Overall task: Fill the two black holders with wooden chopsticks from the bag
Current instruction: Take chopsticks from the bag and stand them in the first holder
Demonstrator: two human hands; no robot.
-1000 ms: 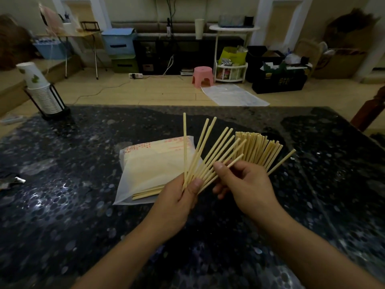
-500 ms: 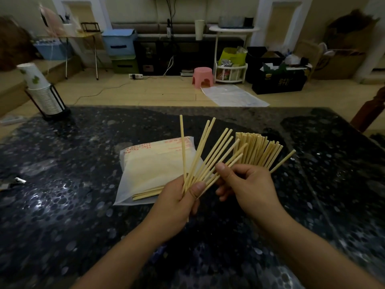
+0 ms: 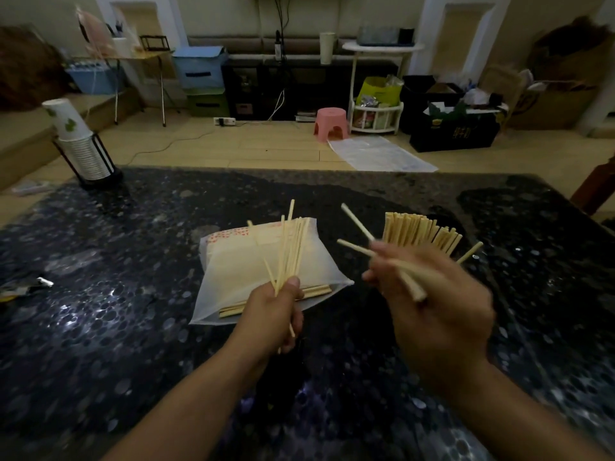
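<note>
Cup stack: stands in a black wire stand at the far left corner of the worktop, well apart from the work; no part in this step.

Bag: lies flat on the worktop left of centre, mouth toward the person, with a few chopsticks showing at the opening. Supply remains.

Left hand: fingers and thumb curled round a bundle of chopsticks, held over the bag, tips fanned upward and uneven. Judgement: the bundle needs squaring, ends tapped level, before any of it goes into a holder.

Right hand: closed on a pair of chopsticks, which cross and point up and to the left. The hand is blurred; the exact finger placement cannot be told.

Filled holder: chopstick tops stand packed just behind the right hand; the dark body blends into the worktop and is largely hidden by the hand. One stick leans out to the right.

Second holder: cannot be made out in this view.

Step in hand, judged: feeding sticks a few at a time from the left-hand bundle to the holder by way of the right hand.

Advice: align the pair parallel before lowering; enter vertically into a gap, not onto standing tips; keep the left grip firm so the fan does not slip.

Risk: crossed sticks may jam or knock neighbours askew.
</note>
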